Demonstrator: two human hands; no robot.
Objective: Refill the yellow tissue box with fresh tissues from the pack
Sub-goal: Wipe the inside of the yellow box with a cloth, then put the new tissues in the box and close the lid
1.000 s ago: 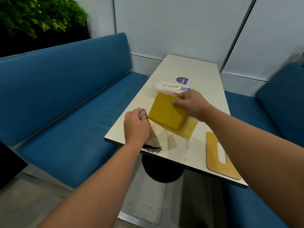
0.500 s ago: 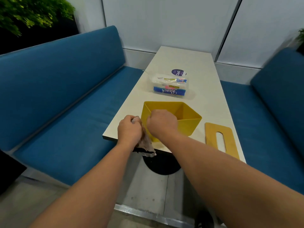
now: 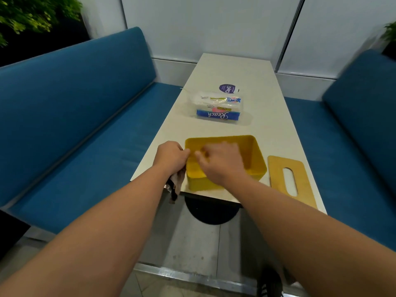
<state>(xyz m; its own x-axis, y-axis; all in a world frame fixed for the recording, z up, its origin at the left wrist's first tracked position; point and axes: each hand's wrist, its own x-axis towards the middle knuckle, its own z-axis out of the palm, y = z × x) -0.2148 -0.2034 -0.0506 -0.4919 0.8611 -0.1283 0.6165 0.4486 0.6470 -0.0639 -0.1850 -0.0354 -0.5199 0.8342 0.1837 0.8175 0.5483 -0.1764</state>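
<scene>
The yellow tissue box (image 3: 256, 159) stands open side up at the near end of the white table (image 3: 267, 127). Nothing shows in the part of its inside that I can see. My right hand (image 3: 220, 162) is over the box's near left part, blurred, fingers curled by the left wall. My left hand (image 3: 171, 156) is just left of the box at the table edge and grips a crumpled brownish cloth (image 3: 176, 185) that hangs below the edge. The tissue pack (image 3: 218, 108), clear wrap with a blue band, lies farther up the table. The wooden slotted lid (image 3: 289, 181) lies flat to the right of the box.
A round purple sticker (image 3: 227, 88) is on the table beyond the pack. Blue benches (image 3: 75, 125) run along both sides. The table's black foot (image 3: 211, 213) shows below the near edge. Green plants stand at the far left.
The yellow box went from tilted on edge under my right hand to standing upright, open side up. My right hand moved from its far side to its near left. The view shifted right.
</scene>
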